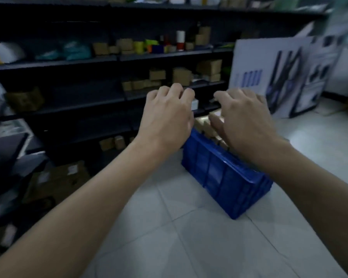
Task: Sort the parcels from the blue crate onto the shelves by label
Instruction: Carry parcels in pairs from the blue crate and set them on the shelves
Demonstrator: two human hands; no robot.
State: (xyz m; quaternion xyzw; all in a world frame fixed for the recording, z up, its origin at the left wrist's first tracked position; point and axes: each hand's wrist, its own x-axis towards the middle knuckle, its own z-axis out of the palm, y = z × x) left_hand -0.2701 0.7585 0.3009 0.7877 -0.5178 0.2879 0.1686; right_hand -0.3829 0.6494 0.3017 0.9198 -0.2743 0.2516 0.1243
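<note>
A blue crate (225, 175) stands on the tiled floor in front of dark shelves (100, 103). Brown cardboard parcels (204, 123) fill it and show between my two hands. My left hand (167, 115) hovers over the crate's far left corner, fingers loosely curled, with nothing in it. My right hand (243, 121) hangs over the parcels, fingers bent downward, thumb close to a parcel's top. Whether it touches a parcel I cannot tell. My hands hide much of the crate's contents.
The shelves hold several brown boxes (181, 76), green bags (76, 50) and a white and red cylinder (180, 40). A large white printed carton (279, 77) leans at the right. Flat cartons (56, 179) lie on the floor at the left. Pale floor tiles (189, 237) stretch toward me.
</note>
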